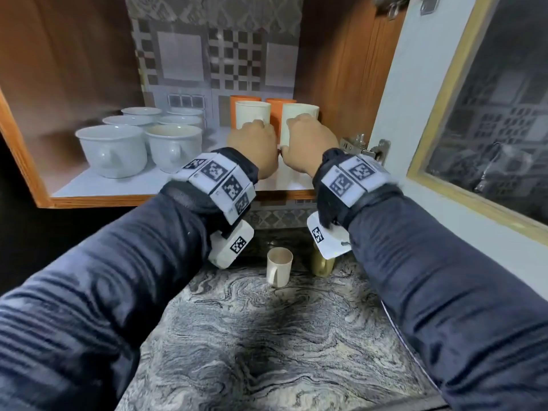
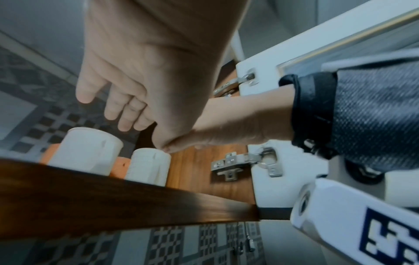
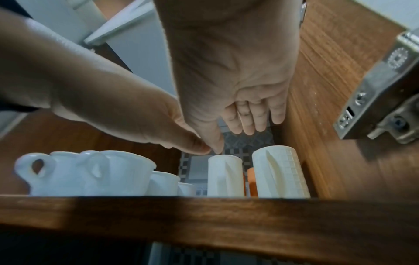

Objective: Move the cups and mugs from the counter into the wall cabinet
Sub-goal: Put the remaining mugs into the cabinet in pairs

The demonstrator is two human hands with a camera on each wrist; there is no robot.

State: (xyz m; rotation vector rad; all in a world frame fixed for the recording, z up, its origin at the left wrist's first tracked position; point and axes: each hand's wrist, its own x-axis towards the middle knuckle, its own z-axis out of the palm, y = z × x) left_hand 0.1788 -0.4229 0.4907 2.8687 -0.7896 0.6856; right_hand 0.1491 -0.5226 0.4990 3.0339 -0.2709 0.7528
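Observation:
Inside the wall cabinet [image 1: 133,185], two cream mugs [image 1: 252,112] [image 1: 299,114] stand in front of two orange mugs [image 1: 278,111]. My left hand [image 1: 253,140] hovers over the left cream mug [image 2: 86,148] with fingers [image 2: 118,111] straight and holds nothing. Above the right cream mug [image 3: 278,172] my right hand [image 1: 308,134] has relaxed fingers [image 3: 254,116], also empty. The two thumbs meet between the hands. Down on the counter [image 1: 267,336] stand a cream mug [image 1: 278,269] and an olive mug [image 1: 321,264], the olive one partly hidden by my right wrist camera.
Several white ceramic cups [image 1: 112,149] fill the shelf's left half. The cabinet door [image 1: 415,114] with a glass pane stands open on the right, its hinge [image 1: 364,149] close to my right wrist. The shelf's wooden front edge [image 3: 204,220] lies just below both hands.

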